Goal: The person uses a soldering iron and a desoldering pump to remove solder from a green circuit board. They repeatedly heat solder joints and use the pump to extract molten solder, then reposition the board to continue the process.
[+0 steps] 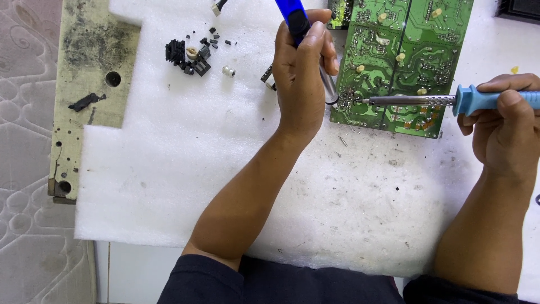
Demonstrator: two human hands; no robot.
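Note:
A green circuit board (402,62) lies solder side up on white foam at the upper right. My right hand (503,126) grips a light blue soldering iron (450,101) whose metal tip touches the board's lower left corner. My left hand (304,73) holds a dark blue desoldering pump (295,19) upright, its nozzle pointing down at that same corner beside the iron's tip.
A white foam sheet (185,163) covers the worktop. A pile of small black removed parts (191,53) lies at the upper left of it. A dirty cream-coloured panel with holes (90,84) sits under the foam's left edge. Bits of debris dot the foam below the board.

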